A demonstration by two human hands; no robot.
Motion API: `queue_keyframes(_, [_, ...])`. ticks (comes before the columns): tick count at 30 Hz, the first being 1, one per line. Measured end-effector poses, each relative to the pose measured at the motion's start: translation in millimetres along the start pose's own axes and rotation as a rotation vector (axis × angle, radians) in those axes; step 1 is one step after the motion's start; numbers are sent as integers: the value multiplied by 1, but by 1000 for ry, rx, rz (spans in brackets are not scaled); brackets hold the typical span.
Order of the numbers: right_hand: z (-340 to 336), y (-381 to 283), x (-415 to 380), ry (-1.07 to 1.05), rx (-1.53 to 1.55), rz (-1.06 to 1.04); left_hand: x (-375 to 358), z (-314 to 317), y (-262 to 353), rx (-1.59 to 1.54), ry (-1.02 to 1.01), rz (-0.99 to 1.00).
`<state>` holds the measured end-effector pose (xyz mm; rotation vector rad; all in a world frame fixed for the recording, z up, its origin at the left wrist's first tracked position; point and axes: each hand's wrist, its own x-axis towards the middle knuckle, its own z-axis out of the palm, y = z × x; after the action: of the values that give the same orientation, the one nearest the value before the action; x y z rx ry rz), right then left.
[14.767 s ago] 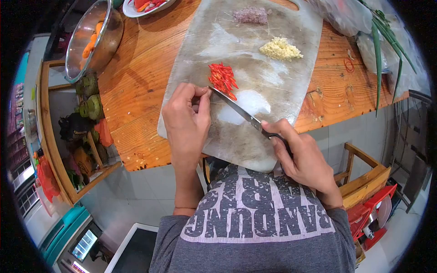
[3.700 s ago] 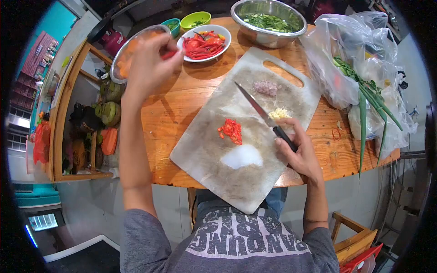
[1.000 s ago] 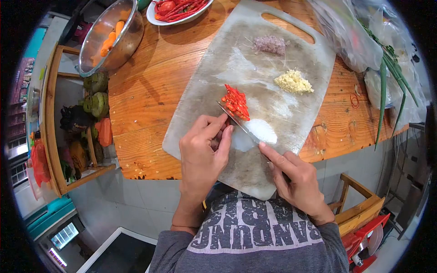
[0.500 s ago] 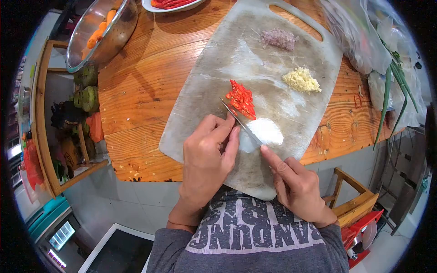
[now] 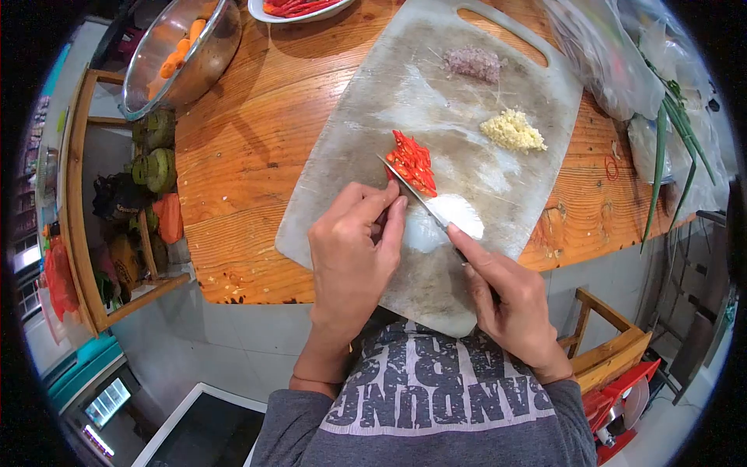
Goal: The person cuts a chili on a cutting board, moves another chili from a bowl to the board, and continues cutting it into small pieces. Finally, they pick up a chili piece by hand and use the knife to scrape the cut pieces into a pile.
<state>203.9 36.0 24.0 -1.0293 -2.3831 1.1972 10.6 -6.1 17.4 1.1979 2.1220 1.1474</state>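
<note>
My right hand (image 5: pixel 510 300) grips a knife (image 5: pixel 420 197), its index finger stretched along the top of the blade. The blade lies slanted over the cutting board (image 5: pixel 327 194), against a small heap of sliced red chili (image 5: pixel 412 162). My left hand (image 5: pixel 354 245) is closed, its fingertips pinching a red chili (image 5: pixel 391 177) left of the blade; most of that chili is hidden by the fingers. Farther up the board sit minced garlic (image 5: pixel 513 130) and finely chopped purple shallot or onion (image 5: pixel 473 64). A bright white patch (image 5: pixel 457 215) shows beside the blade.
A metal bowl with carrots (image 5: pixel 185 100) stands at the table's back left. Beside it is a white plate (image 5: pixel 311 15) of red chilies. Plastic bags (image 5: pixel 615 62) and green onion leaves (image 5: pixel 661 163) lie at the right. The wooden table (image 5: pixel 226 210) ends near my body.
The knife and my left fingertips have shifted slightly up the board along the chili heap. My right hand now shows more of the knife's dark handle. The whole view has moved a little.
</note>
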Motion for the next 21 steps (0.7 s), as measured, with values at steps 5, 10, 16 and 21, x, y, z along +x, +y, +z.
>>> queue_keyframes(5, [-4, -1, -4, 7, -50, 8, 4, -2, 3, 75, -29, -3])
queue_keyframes(10, [4, -4, 2, -13, -49, 17, 2, 2, -2, 44, -46, 41])
queue_keyframes(16, [-1, -12, 8, -56, -61, 73, 4, 1, 0, 32, -69, -3])
queue_keyframes(21, [-6, -6, 11, -47, -28, 45, 4, 1, -2, -14, -64, -33])
